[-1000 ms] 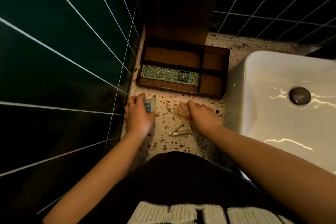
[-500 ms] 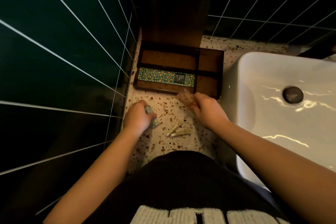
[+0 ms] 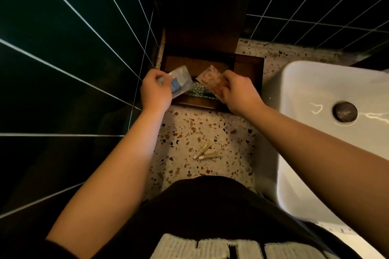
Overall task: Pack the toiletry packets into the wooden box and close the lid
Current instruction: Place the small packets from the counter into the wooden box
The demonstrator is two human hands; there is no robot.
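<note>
Terrazzo counter point(image 3: 210, 130) — dark green tiled walls point(image 3: 73, 48), white sink point(image 3: 328, 94) alongside.

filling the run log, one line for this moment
left hand: holds clear packet | right hand: holds orange packet | both over open box | two tubes on counter

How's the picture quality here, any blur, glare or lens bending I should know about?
Head view: dim and warm; wide-angle lens bows the tile lines; glare streaks on the white sink; packets in the left hand and right hand look motion-blurred; box interior is shadowed.
</note>
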